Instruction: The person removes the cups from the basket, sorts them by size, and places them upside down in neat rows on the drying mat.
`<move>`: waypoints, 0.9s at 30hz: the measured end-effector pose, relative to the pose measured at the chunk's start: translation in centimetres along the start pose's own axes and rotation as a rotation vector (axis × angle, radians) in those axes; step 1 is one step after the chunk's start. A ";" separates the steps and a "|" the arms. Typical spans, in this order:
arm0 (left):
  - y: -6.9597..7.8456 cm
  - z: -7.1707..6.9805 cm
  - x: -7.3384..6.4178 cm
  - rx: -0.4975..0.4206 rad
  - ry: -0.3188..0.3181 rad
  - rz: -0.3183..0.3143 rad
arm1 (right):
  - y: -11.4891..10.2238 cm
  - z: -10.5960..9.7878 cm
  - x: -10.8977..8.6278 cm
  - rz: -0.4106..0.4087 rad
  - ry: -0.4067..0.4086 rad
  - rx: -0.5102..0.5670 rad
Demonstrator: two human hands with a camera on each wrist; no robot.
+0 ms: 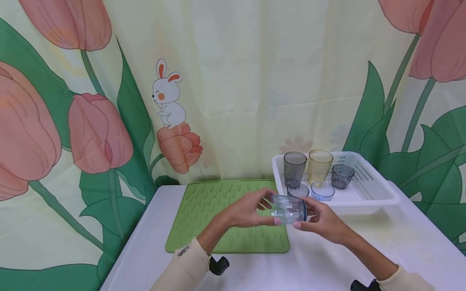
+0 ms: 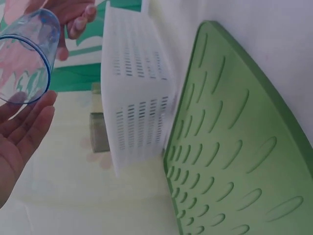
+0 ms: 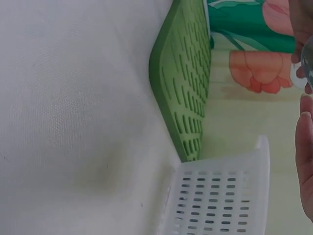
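Both hands hold a clear bluish drinking glass on its side in the air, over the right edge of a green ridged mat. My left hand grips the end nearer the mat, thumb below and fingers behind. With thumb and fingers, my right hand pinches the darker blue end. In the left wrist view, the glass has its wide rim towards the left hand. Only part of the glass and the right hand shows in the right wrist view.
A white perforated basket stands to the right of the mat. Inside are a tall grey glass, a tall amber glass, a short grey glass and two more low glasses. A printed curtain hangs behind the white-covered table.
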State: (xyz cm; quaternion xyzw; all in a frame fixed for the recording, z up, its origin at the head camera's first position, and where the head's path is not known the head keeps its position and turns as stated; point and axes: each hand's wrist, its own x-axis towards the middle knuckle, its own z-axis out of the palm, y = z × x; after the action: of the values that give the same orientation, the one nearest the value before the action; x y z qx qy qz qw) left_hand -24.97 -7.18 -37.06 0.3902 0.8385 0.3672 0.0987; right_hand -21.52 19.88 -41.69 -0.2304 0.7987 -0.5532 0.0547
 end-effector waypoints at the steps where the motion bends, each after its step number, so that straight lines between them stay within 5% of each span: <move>1: -0.1 0.0 0.0 0.001 -0.003 0.002 | 0.0 0.0 0.1 -0.004 0.003 0.000; 27: -1.5 -0.3 -2.0 0.032 -0.035 -0.042 | -1.4 1.4 1.5 -0.150 0.040 0.123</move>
State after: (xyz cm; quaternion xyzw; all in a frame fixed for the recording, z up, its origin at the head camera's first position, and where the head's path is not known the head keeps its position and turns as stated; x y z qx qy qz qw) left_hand -24.66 -9.42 -38.15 0.3805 0.8505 0.3445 0.1147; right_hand -21.96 17.59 -40.71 -0.2746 0.7446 -0.6083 0.0112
